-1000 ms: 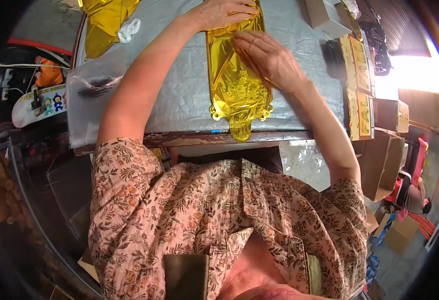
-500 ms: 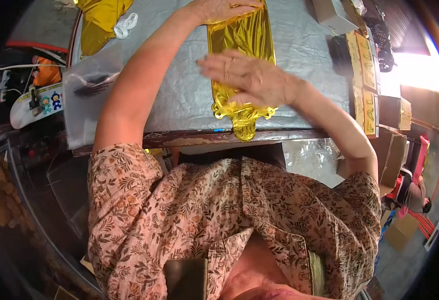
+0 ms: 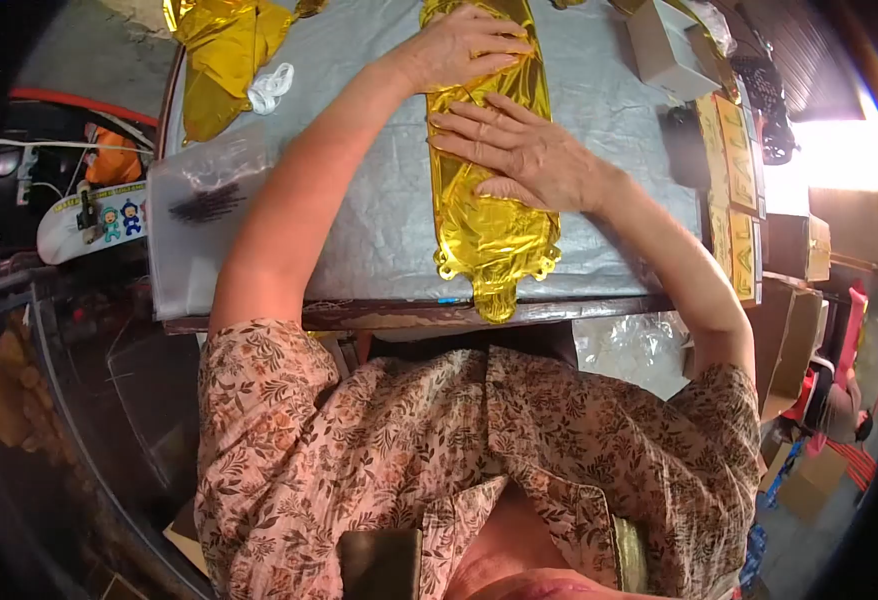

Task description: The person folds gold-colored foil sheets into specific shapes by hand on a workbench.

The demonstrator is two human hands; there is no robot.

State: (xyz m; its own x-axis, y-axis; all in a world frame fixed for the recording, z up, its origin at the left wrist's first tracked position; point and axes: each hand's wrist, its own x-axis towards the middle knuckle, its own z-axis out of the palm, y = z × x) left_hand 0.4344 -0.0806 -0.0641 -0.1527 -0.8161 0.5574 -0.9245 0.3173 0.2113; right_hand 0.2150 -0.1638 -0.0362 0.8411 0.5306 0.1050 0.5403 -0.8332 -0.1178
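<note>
A long, shiny gold foil piece (image 3: 489, 225) lies flat on the grey-covered table (image 3: 369, 220), its narrow tail hanging over the near edge. My left hand (image 3: 464, 48) rests on the upper part of the foil with its fingers stretched to the right. Lower down, my right hand (image 3: 534, 155) lies palm down on the middle of the foil, fingers spread toward the left. Neither hand grips anything.
More gold foil (image 3: 224, 60) and a white string bundle (image 3: 271, 88) lie at the back left, above a clear plastic bag (image 3: 184, 240). At right are an open white box (image 3: 669, 50) and yellow lettered boxes (image 3: 739, 190). A person (image 3: 844, 405) is at far right.
My right hand has come down onto the foil from a blurred sweep above it. My left hand is still on the foil's upper part. The whole view has shifted, showing more of the table's far side.
</note>
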